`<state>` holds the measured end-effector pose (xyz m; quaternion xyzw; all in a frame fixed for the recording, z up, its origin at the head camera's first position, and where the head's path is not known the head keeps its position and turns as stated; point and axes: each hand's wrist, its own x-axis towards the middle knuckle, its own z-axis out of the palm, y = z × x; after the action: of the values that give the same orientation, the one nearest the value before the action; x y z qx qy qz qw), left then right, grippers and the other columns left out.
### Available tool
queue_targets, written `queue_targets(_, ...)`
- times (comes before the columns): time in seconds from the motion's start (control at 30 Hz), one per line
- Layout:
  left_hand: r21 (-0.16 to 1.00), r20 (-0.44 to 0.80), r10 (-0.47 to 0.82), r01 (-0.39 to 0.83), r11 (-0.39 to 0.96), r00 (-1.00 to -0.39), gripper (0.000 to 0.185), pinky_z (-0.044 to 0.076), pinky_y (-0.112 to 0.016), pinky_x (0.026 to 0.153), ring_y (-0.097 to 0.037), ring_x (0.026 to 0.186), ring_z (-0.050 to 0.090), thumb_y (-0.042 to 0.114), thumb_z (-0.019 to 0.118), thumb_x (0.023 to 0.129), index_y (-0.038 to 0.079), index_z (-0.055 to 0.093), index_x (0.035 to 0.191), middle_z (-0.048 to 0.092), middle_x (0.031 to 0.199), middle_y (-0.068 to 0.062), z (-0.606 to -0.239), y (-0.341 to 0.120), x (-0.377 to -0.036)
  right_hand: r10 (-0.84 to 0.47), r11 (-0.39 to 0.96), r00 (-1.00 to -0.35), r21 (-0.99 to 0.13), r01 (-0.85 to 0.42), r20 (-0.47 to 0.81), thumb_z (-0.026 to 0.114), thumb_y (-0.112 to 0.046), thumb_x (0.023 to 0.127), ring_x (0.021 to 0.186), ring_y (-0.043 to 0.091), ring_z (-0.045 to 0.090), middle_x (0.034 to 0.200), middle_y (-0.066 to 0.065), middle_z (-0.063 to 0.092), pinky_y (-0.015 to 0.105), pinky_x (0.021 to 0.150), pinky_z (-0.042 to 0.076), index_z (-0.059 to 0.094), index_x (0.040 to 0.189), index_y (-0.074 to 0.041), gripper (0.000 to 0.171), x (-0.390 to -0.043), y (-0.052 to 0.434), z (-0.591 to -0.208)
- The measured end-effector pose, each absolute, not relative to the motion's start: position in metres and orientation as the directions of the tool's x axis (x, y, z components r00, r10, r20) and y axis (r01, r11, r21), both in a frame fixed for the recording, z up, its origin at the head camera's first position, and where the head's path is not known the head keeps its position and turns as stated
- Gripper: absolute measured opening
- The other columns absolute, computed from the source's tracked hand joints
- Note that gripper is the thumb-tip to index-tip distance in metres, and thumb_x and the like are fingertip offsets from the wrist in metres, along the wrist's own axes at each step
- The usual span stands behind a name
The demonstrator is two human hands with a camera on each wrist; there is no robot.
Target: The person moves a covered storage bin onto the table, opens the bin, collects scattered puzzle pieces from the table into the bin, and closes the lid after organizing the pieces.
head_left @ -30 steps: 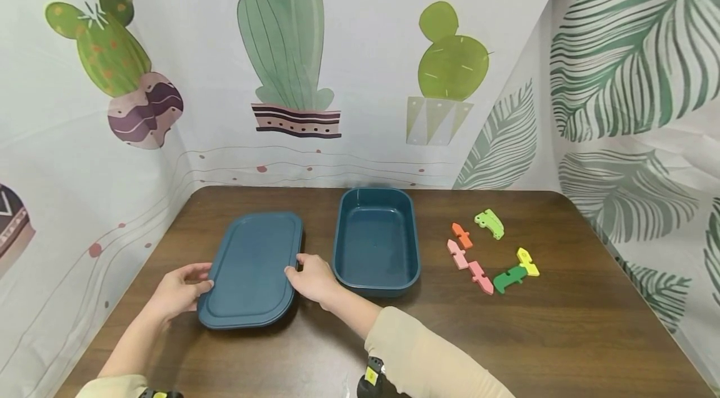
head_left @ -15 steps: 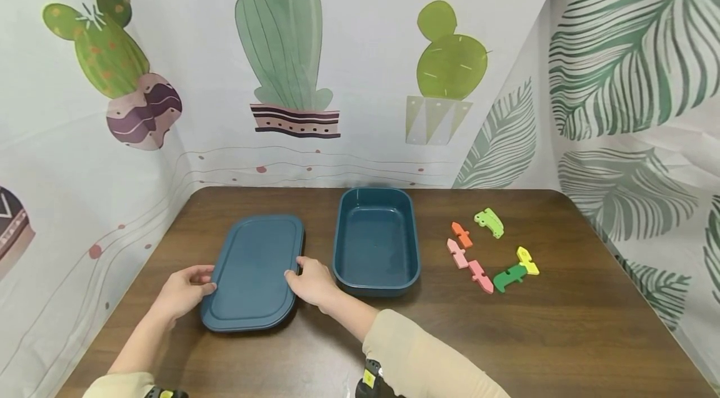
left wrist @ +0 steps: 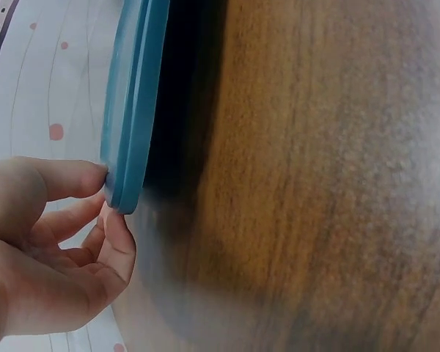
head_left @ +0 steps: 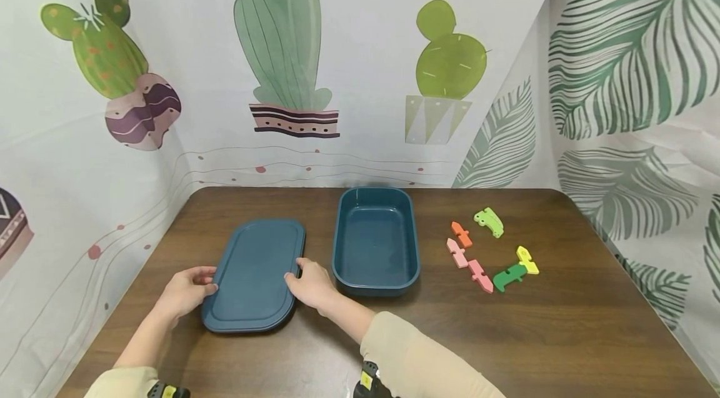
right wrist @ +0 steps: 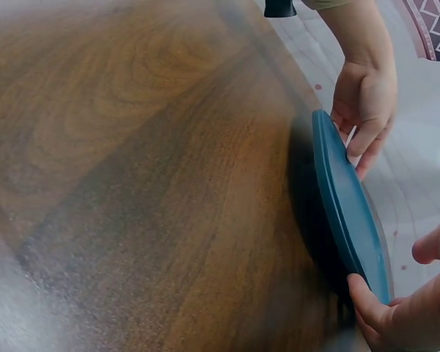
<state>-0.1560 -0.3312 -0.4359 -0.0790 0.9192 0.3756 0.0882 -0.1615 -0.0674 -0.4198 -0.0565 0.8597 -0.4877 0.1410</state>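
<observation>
Left hand (head_left: 184,292) and right hand (head_left: 312,284) are gripping the blue lid (head_left: 255,276) by opposite long edges, which I'm reading as a choice for balance; I'm seeing it left of the container (head_left: 375,291) but not making out whether it's touching the table (head_left: 506,335).

— Bright in the head view?
— Evenly, and fairly sharp; softly shadowed beside the lid (head_left: 255,276).
— And in the wrist views?
— Dimmer and hazier, darkly shadowed under the lid, with pale glare on the table (right wrist: 161,220); blurred in places.
</observation>
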Motion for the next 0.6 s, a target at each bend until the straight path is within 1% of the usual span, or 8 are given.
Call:
queue_targets(0.3,0.666,-0.221,-0.096,-0.222,0.712,-0.971,0.046,0.046,-0.024,0.063,-0.022,0.088,0.053,0.007,0.061,0.083,-0.008,0.049,0.124,0.057,0.097,-0.011,-0.4375,-0.3298,-0.1563,-0.206,0.533,-0.956,-0.844,0.069,-0.208,0.056,-0.023,0.089,0.124,0.032,0.045,0.129,0.017,0.052,0.044,0.099,0.041,0.05,0.129,0.001,0.047,-0.1626,-0.0695,-0.4252)
queue_targets(0.47,0.655,-0.2,-0.097,-0.207,0.727,-0.975,0.045,0.045,-0.023,0.063,-0.019,0.084,0.052,0.006,0.062,0.081,-0.008,0.051,0.122,0.058,0.092,-0.009,-0.439,-0.3285,-0.1571,-0.195,0.526,-0.956,-0.846,0.085,-0.217,0.056,-0.022,0.089,0.124,0.034,0.043,0.13,0.021,0.049,0.045,0.1,0.04,0.05,0.128,0.003,0.047,-0.1628,-0.0706,-0.4273)
queue_targets(0.6,0.649,-0.199,-0.091,-0.201,0.733,-0.976,0.045,0.044,-0.024,0.064,-0.02,0.084,0.052,0.006,0.062,0.08,-0.008,0.052,0.122,0.058,0.092,-0.009,-0.4404,-0.3286,-0.1577,-0.194,0.517,-0.956,-0.851,0.089,-0.218,0.056,-0.021,0.089,0.124,0.036,0.041,0.129,0.023,0.047,0.045,0.101,0.039,0.05,0.128,0.004,0.047,-0.1625,-0.0712,-0.4289)
